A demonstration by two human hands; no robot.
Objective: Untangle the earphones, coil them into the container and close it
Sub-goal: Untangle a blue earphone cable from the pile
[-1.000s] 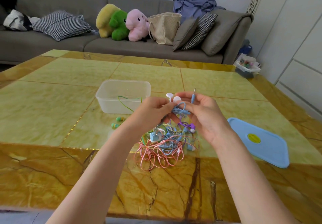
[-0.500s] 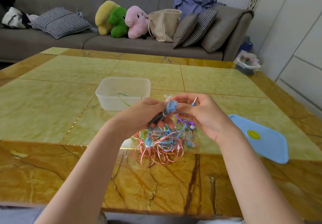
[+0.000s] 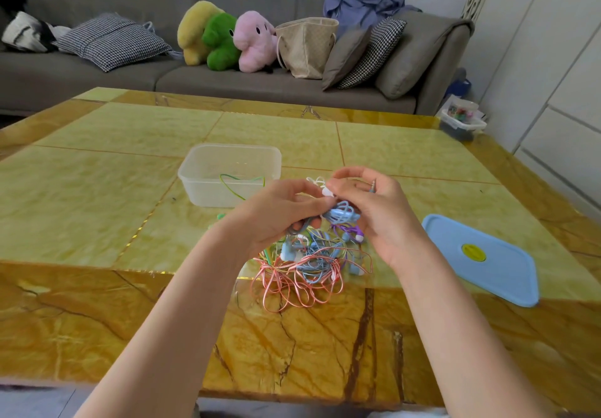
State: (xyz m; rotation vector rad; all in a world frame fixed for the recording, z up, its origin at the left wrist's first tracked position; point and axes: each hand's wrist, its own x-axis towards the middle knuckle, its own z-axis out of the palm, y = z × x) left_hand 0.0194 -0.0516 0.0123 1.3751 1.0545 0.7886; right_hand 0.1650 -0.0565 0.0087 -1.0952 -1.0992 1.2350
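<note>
Nearest us, the tangled earphones [image 3: 309, 264] (pink, blue and purple cords) lay heaped on the marble table [image 3: 97, 190]. Just above the heap our left hand [image 3: 276, 212] and right hand [image 3: 380, 216] both pinched a light-blue earphone coil [image 3: 343, 214]. The blue lid [image 3: 484, 258] rested off to the right. Beyond stood the open clear container [image 3: 229, 173], a green cord [image 3: 242, 183] inside.

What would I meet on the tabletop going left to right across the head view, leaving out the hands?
Clear plastic container holding a green cable, then the tangled pile of pink, blue and purple earphone cables, then the light blue rectangular lid with a yellow sticker.
</note>
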